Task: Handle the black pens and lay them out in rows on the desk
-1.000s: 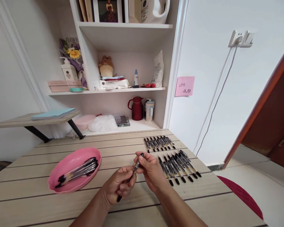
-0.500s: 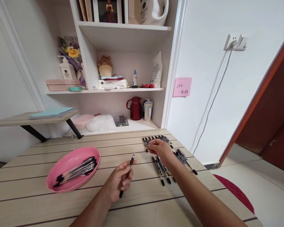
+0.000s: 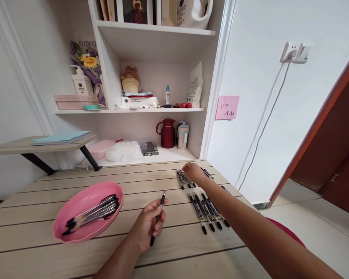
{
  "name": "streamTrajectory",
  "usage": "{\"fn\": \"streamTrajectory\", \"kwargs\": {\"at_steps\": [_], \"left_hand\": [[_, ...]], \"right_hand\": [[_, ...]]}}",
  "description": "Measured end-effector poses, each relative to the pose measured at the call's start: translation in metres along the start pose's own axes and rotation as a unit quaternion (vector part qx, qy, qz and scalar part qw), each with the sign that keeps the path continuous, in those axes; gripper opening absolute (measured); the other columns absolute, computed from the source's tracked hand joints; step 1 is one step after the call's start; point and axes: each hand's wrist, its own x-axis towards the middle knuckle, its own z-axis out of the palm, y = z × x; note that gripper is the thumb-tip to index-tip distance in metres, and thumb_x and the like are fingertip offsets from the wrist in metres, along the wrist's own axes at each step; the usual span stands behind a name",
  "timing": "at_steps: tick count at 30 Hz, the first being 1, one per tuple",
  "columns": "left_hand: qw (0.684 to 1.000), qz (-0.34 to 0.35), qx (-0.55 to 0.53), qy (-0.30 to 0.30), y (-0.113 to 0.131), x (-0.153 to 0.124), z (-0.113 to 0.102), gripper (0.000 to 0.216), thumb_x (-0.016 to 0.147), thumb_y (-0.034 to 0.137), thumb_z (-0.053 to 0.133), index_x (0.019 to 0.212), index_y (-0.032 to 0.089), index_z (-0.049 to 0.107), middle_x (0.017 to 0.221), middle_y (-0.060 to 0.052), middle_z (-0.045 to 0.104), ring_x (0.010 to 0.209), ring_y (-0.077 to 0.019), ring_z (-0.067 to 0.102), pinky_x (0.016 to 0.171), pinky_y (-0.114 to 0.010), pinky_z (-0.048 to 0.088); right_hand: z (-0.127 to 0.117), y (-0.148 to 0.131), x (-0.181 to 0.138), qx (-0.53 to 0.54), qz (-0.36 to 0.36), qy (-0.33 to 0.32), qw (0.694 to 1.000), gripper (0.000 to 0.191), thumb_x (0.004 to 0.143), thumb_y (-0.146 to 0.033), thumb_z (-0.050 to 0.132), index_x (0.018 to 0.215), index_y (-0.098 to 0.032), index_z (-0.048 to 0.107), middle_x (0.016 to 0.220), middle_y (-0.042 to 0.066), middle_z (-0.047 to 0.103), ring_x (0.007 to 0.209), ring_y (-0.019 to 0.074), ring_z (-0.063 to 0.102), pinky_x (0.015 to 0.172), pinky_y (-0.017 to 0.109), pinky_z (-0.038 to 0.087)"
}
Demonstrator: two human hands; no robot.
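Note:
My left hand is closed around a gel pen, its pointed tip upward and its black end below the fist. Over the far row of black-and-clear pen parts, my right hand has its fingers pinched together. What lies between those fingertips is too small to make out. Below the right forearm, several more black-ended pens lie side by side on the table, partly covered by the arm. At the left stands a pink oval bowl with a bundle of clear pens in it.
The slatted wooden table backs onto white shelves. A small raised stand with a light-blue folder is at the back left. A red jug and a cup stand on the lowest shelf.
My right hand has moved slightly right and away from me, now over the far row of pen parts. The left hand keeps its pen almost in place. The view has shifted slightly.

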Motion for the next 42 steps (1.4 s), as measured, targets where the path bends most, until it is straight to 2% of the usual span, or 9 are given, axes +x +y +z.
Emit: {"fn": "streamTrajectory", "kwargs": {"at_steps": [7, 12, 14, 18, 23, 30, 35, 38, 42], "left_hand": [[1.000, -0.005, 0.020, -0.002, -0.002, 0.004, -0.001, 0.038, 0.071, 0.028, 0.057, 0.108, 0.019, 0.049, 0.057, 0.006, 0.050, 0.031, -0.0013, 0.029, 0.031, -0.016, 0.015], [1.000, -0.007, 0.030, 0.002, -0.002, 0.008, -0.001, 0.038, 0.071, 0.028, 0.057, 0.107, 0.018, 0.050, 0.055, 0.006, 0.050, 0.031, -0.0017, 0.029, 0.031, -0.016, 0.016], [1.000, -0.010, 0.029, 0.001, -0.001, 0.009, -0.001, 0.037, 0.072, 0.028, 0.056, 0.107, 0.018, 0.050, 0.056, 0.005, 0.051, 0.031, -0.0017, 0.029, 0.032, -0.016, 0.016], [1.000, -0.013, 0.027, -0.004, -0.002, 0.010, -0.001, 0.035, 0.075, 0.028, 0.053, 0.108, 0.017, 0.049, 0.056, 0.005, 0.051, 0.031, -0.0019, 0.029, 0.032, -0.016, 0.016], [1.000, -0.014, 0.026, -0.006, -0.003, 0.012, -0.001, 0.035, 0.075, 0.028, 0.052, 0.108, 0.017, 0.049, 0.056, 0.005, 0.050, 0.031, -0.0019, 0.029, 0.031, -0.016, 0.016], [0.999, -0.018, 0.034, -0.010, -0.002, 0.013, -0.001, 0.034, 0.076, 0.028, 0.050, 0.109, 0.017, 0.048, 0.055, 0.005, 0.050, 0.030, -0.0021, 0.028, 0.031, -0.017, 0.016], [0.999, -0.019, 0.034, -0.017, -0.002, 0.013, -0.002, 0.035, 0.075, 0.029, 0.051, 0.108, 0.016, 0.048, 0.055, 0.005, 0.050, 0.030, -0.0018, 0.029, 0.031, -0.016, 0.016], [0.999, -0.021, 0.031, -0.019, -0.002, 0.013, -0.003, 0.037, 0.074, 0.031, 0.054, 0.108, 0.017, 0.048, 0.056, 0.005, 0.051, 0.031, -0.0015, 0.030, 0.031, -0.016, 0.016], [0.999, -0.022, 0.029, -0.023, -0.003, 0.013, -0.004, 0.037, 0.074, 0.031, 0.054, 0.108, 0.017, 0.049, 0.056, 0.005, 0.050, 0.031, -0.0014, 0.030, 0.031, -0.016, 0.016]], "right_hand": [[0.017, -0.015, 0.016, -0.084, -0.011, -0.023, 0.996, 0.027, 0.056, -0.009, 0.058, 0.081, -0.016, 0.062, 0.081, 0.007, 0.064, 0.073, 0.0174, 0.058, 0.058, 0.023, 0.037], [0.029, -0.015, 0.022, -0.100, -0.009, -0.059, 0.993, 0.031, 0.057, -0.013, 0.057, 0.088, -0.017, 0.060, 0.059, 0.002, 0.062, 0.050, 0.0137, 0.055, 0.048, 0.022, 0.037], [0.032, -0.015, 0.024, -0.113, -0.018, -0.065, 0.991, 0.029, 0.058, -0.013, 0.057, 0.086, -0.018, 0.060, 0.056, 0.001, 0.061, 0.048, 0.0131, 0.054, 0.047, 0.022, 0.036], [0.034, -0.014, 0.029, -0.164, -0.046, -0.041, 0.985, 0.022, 0.061, -0.014, 0.055, 0.082, -0.018, 0.060, 0.072, 0.005, 0.064, 0.066, 0.0161, 0.058, 0.054, 0.023, 0.037], [0.040, -0.014, 0.033, -0.233, -0.080, -0.025, 0.969, 0.022, 0.070, -0.014, 0.051, 0.090, -0.019, 0.058, 0.087, 0.008, 0.064, 0.080, 0.0181, 0.057, 0.062, 0.024, 0.035], [0.046, -0.012, 0.018, -0.319, -0.145, -0.055, 0.935, 0.019, 0.079, -0.017, 0.046, 0.095, -0.017, 0.055, 0.092, 0.013, 0.063, 0.086, 0.0210, 0.057, 0.070, 0.029, 0.034], [0.046, -0.012, 0.001, -0.353, -0.179, -0.073, 0.915, 0.021, 0.075, -0.023, 0.051, 0.095, -0.017, 0.056, 0.095, 0.013, 0.062, 0.089, 0.0227, 0.056, 0.076, 0.033, 0.032], [0.040, -0.015, -0.001, -0.358, -0.183, -0.065, 0.913, 0.022, 0.074, -0.029, 0.052, 0.092, -0.018, 0.058, 0.096, 0.011, 0.062, 0.089, 0.0233, 0.056, 0.076, 0.032, 0.033], [0.021, -0.017, 0.011, -0.352, -0.157, -0.033, 0.922, 0.025, 0.081, -0.025, 0.037, 0.092, -0.020, 0.060, 0.097, 0.010, 0.062, 0.088, 0.0211, 0.056, 0.072, 0.029, 0.035]]}}
